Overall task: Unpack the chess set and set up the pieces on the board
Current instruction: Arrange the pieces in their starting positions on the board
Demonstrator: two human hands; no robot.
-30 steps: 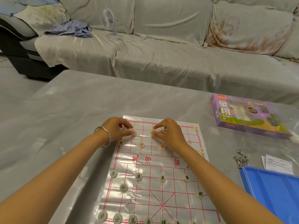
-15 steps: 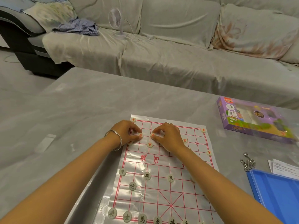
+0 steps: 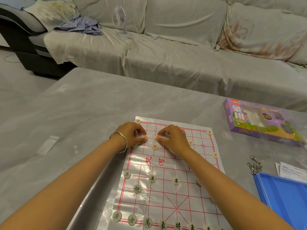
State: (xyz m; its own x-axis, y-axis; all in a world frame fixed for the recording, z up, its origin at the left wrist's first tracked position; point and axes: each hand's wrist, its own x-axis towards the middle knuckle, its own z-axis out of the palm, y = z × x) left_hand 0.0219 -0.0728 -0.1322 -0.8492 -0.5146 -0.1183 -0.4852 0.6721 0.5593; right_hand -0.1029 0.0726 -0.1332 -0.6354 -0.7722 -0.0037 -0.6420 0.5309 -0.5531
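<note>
The left hand (image 3: 132, 135) and right hand (image 3: 173, 138) each pinch a white disc piece (image 3: 145, 137) on the red-lined plastic board (image 3: 166, 193), near its far edge. The purple box (image 3: 259, 120) right of it reads "XIANG QI".

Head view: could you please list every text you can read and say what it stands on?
"象棋" and "XIANG QI": purple box.
"楚河": board, in red across its middle.
"卒": front-row pieces.
"炮": cannon piece.
"車", "士", "馬", "象", "將": near-row pieces, left to right.
Each red piece: character too blurred to read.
White paper: print too small.
</note>
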